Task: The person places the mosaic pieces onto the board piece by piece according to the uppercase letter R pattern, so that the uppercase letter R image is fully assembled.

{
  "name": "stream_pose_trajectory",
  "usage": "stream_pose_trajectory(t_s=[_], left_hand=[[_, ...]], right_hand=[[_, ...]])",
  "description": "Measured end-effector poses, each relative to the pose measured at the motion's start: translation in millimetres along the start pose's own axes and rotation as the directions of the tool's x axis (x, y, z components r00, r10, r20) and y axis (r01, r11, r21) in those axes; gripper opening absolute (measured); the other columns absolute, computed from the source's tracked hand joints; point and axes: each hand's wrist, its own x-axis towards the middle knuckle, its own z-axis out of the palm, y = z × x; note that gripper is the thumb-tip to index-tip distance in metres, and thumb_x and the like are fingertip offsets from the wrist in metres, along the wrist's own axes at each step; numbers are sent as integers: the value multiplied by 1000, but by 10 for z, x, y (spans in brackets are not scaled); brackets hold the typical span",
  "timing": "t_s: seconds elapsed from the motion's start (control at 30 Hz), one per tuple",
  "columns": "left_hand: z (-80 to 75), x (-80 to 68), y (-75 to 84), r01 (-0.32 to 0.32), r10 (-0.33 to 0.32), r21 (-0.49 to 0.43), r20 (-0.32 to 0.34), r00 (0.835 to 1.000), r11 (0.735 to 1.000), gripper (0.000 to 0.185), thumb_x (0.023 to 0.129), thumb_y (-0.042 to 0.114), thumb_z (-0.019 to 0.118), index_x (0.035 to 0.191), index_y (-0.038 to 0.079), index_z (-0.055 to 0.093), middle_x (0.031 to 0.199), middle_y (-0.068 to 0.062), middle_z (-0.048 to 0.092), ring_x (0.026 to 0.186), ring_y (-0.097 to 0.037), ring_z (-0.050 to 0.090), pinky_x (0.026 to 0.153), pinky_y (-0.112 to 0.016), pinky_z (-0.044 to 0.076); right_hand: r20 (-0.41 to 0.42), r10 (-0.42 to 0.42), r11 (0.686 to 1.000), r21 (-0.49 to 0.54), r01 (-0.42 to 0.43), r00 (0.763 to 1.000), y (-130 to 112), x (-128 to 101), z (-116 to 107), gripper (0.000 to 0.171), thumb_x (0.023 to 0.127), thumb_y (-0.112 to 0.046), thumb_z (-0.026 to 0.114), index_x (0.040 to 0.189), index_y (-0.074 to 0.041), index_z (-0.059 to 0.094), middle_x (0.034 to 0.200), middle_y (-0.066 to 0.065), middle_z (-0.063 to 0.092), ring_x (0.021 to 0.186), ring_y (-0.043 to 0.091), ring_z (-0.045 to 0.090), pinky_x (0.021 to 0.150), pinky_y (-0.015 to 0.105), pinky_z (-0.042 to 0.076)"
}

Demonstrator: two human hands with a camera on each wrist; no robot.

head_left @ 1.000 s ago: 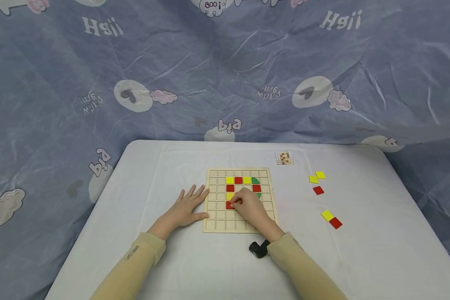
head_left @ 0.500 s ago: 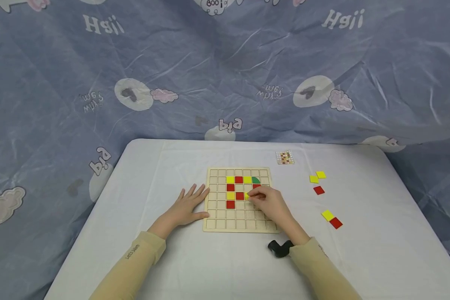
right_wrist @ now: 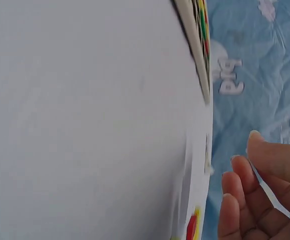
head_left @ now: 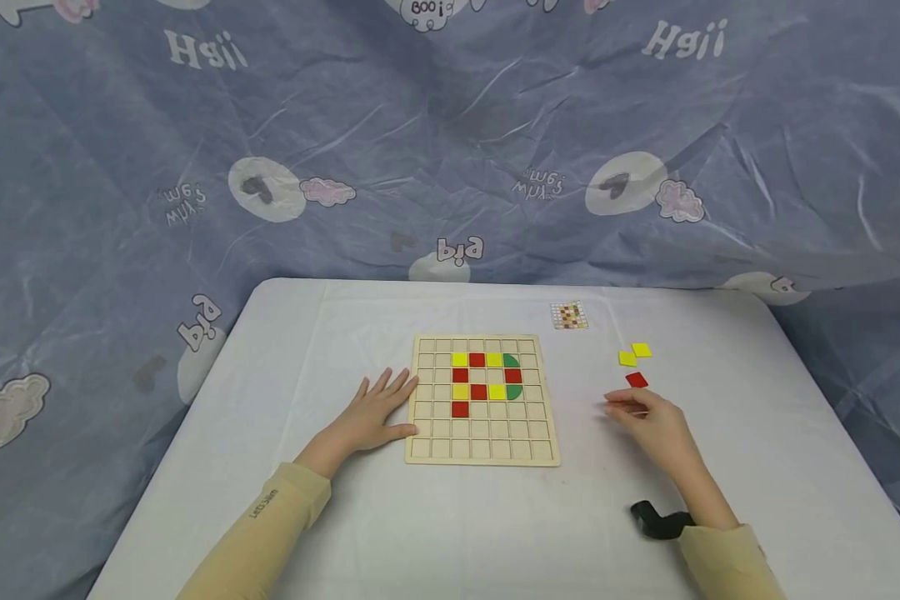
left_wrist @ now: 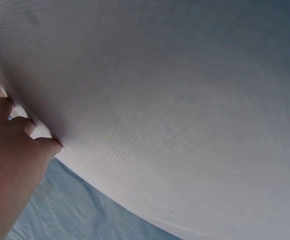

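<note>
1. Right hand (head_left: 656, 421): on the table (head_left: 330, 333), at 3 o'clock of the board (head_left: 482, 437), well apart from it. Fingers loosely curled, pointing left, gripping nothing visible; a black wrist strap sits behind it.
2. Left hand (head_left: 375, 412): flat on the table at 9 o'clock of the board, fingers spread and straight, fingertips touching the board's left edge. Nothing grasped.
3. Board: wooden grid, centre of table. Filled cells form a cluster in the upper middle: yellow, red, yellow and a green piece across the top row; red on either side below; yellow, red, yellow and green in the third row; one red under the left column.
4. Red tile (head_left: 636, 380): loose on the table, just beyond the right hand at its 12 o'clock, close to the fingertips.
5. Yellow tiles (head_left: 634, 354): two, touching at a corner, farther out at 12 o'clock of the red tile.
6. Card (head_left: 568, 315): small patterned sheet, at 1 o'clock of the board.
</note>
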Motion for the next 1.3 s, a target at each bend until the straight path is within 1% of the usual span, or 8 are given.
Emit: stream_pose_trajectory(t_s=[0.23, 0.33, 0.47, 0.63, 0.83, 0.97, 1.2, 1.3], left_hand=[[19, 11, -20, 6, -6, 8, -1, 1000, 1000, 86, 90, 56, 62, 158, 20, 24, 165, -6, 18, 154, -35, 5, 121, -62, 4], [11, 14, -13, 8, -8, 5, 1, 1000, 1000, 86, 90, 56, 62, 158, 20, 23, 165, -5, 17, 154, -34, 5, 122, -62, 3], [16, 19, -17, 4, -4, 2, 0, 1000, 1000, 86, 90, 55, 63, 158, 20, 23, 165, -5, 17, 154, -34, 5, 122, -61, 3], [34, 19, -32, 5, -5, 5, -1, 1000, 1000, 87, 90, 56, 63, 158, 20, 23, 166, -5, 17, 154, -34, 5, 122, -62, 3], [25, 10, -22, 0, 0, -4, -3, 1000, 1000, 86, 90, 56, 63, 158, 21, 24, 166, -5, 17, 154, -34, 5, 122, -61, 2], [21, 6, -17, 3, -3, 0, -1, 1000, 1000, 86, 90, 56, 63, 158, 21, 24, 165, -5, 17, 154, -34, 5, 122, -61, 3], [18, 6, -17, 15, -15, 8, 5, 1000, 1000, 87, 90, 56, 63, 158, 21, 22, 166, -4, 17, 154, -34, 5, 122, -61, 2], [15, 5, -14, 10, -10, 9, 5, 1000, 1000, 87, 90, 56, 62, 158, 21, 22, 166, -4, 16, 154, -34, 5, 122, -61, 2]], right_hand=[[-46, 77, 994, -77, -80, 996, 304, -142, -224, 28, 90, -21, 73, 113, -5, 70, 102, 12, 71, 82, 9, 61, 59, 18, 49], [-35, 107, 990, -94, -109, 994, 369, -172, -257, 32, 88, -21, 75, 112, -1, 69, 101, 15, 68, 83, 17, 62, 60, 21, 48], [-10, 108, 986, -127, -108, 994, 404, -177, -260, 36, 84, -16, 77, 112, 4, 67, 100, 19, 65, 87, 28, 61, 64, 25, 46], [21, 131, 980, -157, -126, 991, 403, -156, -231, 37, 84, -12, 76, 115, 6, 65, 99, 20, 63, 87, 28, 57, 65, 27, 45], [66, 200, 969, -160, -187, 978, 398, -120, -227, 40, 86, -15, 75, 116, 7, 61, 92, 18, 61, 81, 26, 55, 61, 26, 44], [84, 209, 970, -141, -196, 974, 348, -132, -210, 36, 88, -16, 73, 114, 5, 61, 87, 15, 60, 73, 22, 52, 55, 27, 44], [54, 82, 995, -60, -79, 995, 32, -103, -15, 28, 86, -17, 76, 108, -1, 66, 89, 9, 66, 75, 18, 56, 58, 21, 46], [61, 60, 998, -1, -60, 996, -162, -62, 131, 27, 84, -16, 78, 106, -4, 67, 92, 8, 67, 79, 17, 59, 62, 18, 48]])
